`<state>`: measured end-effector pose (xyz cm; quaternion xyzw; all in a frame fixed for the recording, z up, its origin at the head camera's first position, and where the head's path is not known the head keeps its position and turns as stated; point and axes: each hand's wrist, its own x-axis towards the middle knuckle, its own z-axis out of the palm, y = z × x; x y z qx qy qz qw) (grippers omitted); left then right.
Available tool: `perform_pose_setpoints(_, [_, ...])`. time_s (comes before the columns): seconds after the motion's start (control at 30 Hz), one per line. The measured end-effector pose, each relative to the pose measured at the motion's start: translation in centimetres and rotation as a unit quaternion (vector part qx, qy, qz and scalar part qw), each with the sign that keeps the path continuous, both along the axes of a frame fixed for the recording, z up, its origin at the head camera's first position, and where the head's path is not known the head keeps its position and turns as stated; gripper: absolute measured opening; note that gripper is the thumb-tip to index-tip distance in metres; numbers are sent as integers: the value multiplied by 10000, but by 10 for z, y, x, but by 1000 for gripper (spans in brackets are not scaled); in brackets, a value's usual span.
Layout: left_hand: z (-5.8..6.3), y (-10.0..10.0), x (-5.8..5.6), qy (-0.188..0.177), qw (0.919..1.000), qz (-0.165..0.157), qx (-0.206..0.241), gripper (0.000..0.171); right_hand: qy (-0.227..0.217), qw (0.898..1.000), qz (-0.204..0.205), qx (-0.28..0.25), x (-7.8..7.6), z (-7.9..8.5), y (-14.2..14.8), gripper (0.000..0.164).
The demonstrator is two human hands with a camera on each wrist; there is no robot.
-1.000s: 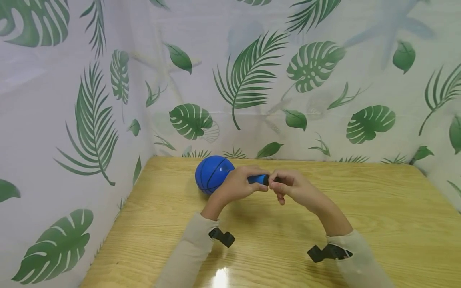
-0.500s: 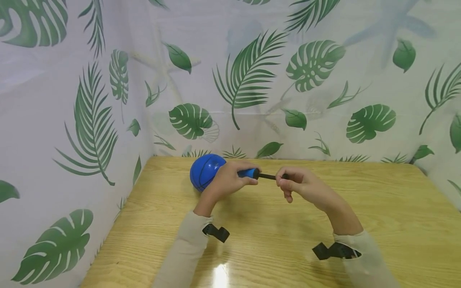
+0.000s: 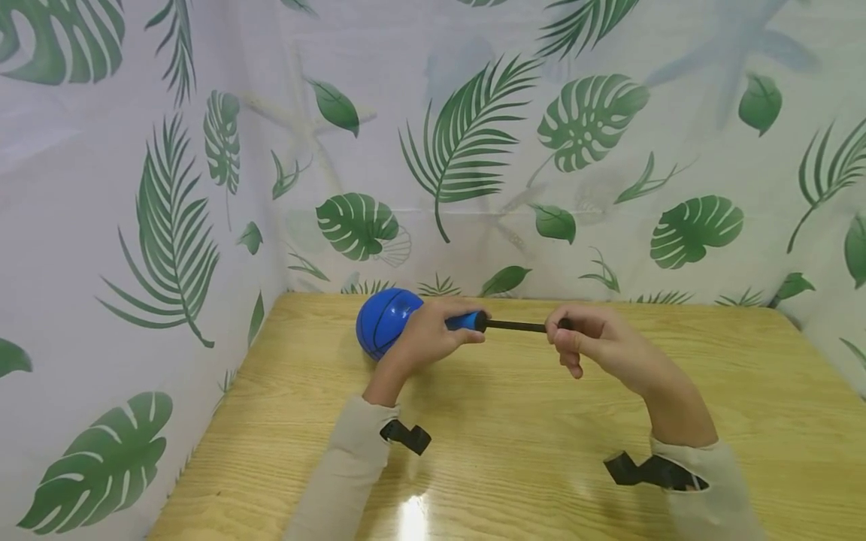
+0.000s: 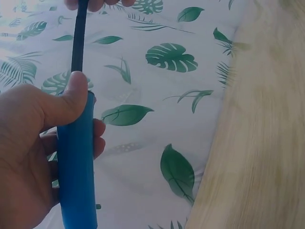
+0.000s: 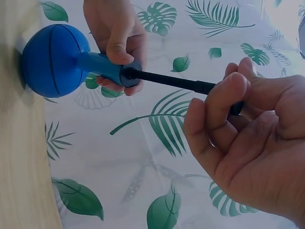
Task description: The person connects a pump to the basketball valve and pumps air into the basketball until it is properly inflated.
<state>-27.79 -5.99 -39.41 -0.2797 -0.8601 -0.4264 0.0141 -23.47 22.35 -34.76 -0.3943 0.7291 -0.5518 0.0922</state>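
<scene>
A blue hand pump (image 4: 76, 162) with a black rod lies sideways between the two hands, its near end against a blue ball with black seams (image 3: 384, 323). The left hand (image 3: 429, 330) grips the pump's blue barrel, fingers curled round it and thumb along its end in the left wrist view. At the rod's far end, the right hand (image 3: 602, 342) pinches the black handle between thumb and fingers. A long stretch of the black rod (image 5: 167, 80) shows out of the barrel. Whether a needle joins pump and ball cannot be made out.
The ball rests on a wood-grain table (image 3: 501, 451) near its back edge. A white leaf-print sheet (image 3: 473, 150) rises behind the table and along its left side. Dark straps with small black blocks (image 3: 406, 436) sit on both sleeved wrists.
The right hand has moved right, drawing the black rod out of the barrel. The left hand, pump barrel and ball have shifted a little left, then stayed nearly still.
</scene>
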Motion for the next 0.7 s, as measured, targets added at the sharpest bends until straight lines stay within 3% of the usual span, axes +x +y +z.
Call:
perform_pose_setpoints(0.2, [-2, 12, 3, 202, 9995, -73, -245, 34, -141, 9999, -84, 26, -9, -13, -12, 14])
perform_pose_setpoints(0.5, [-6, 24, 7, 486, 9979, -353, -227, 33, -498, 9984, -252, 0, -17, -37, -35, 14])
perform_pose_setpoints(0.7, [-7, 22, 8, 388, 9979, -428, -276, 36, -664, 9971, -382, 10, -17, -43, -40, 13])
